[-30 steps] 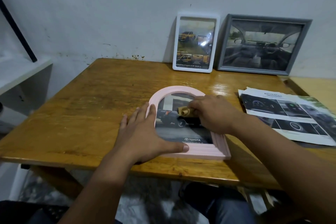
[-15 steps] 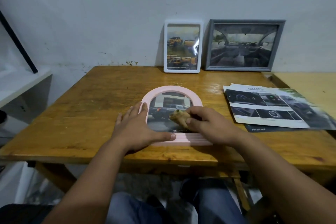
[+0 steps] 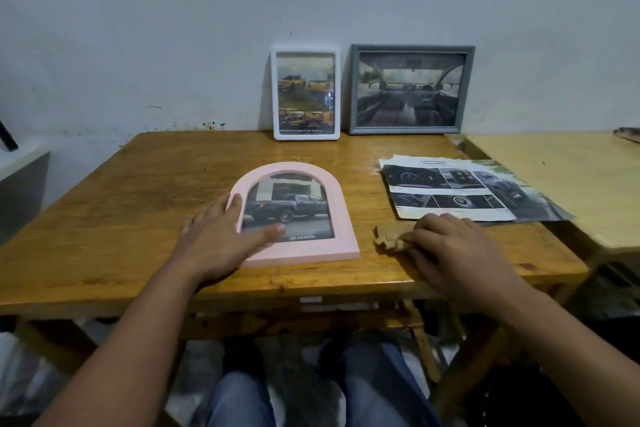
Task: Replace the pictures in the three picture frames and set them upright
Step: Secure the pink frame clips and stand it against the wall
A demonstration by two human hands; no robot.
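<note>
Lying flat on the wooden tabletop (image 3: 138, 204): pink arched frame (image 3: 341, 218), face up, truck picture already inside, long axis running 6 to 12 o'clock, arch toward 12. Still to be stood up, by the look of it. Leaning upright against the wall at 12 to 1 o'clock of it: white frame (image 3: 305, 94) and grey frame (image 3: 410, 89), both filled.

Left hand (image 3: 221, 236) nearer: palm down at 9 o'clock of the pink frame, fingers spread and straight over the left rail, thumb resting across the lower glass. No curl round the edge yet; grip flat, holding the frame down rather than lifting.

Right hand (image 3: 450, 246) at 3 o'clock, apart from the frame, fingers resting on a crumpled tan cloth (image 3: 391, 236) on the tabletop; pinching or merely pressing, cannot tell. Printed car sheets (image 3: 460, 187) just beyond, at 1 o'clock.

Likely next: fingers under the arch end, tipping up toward 12.
</note>
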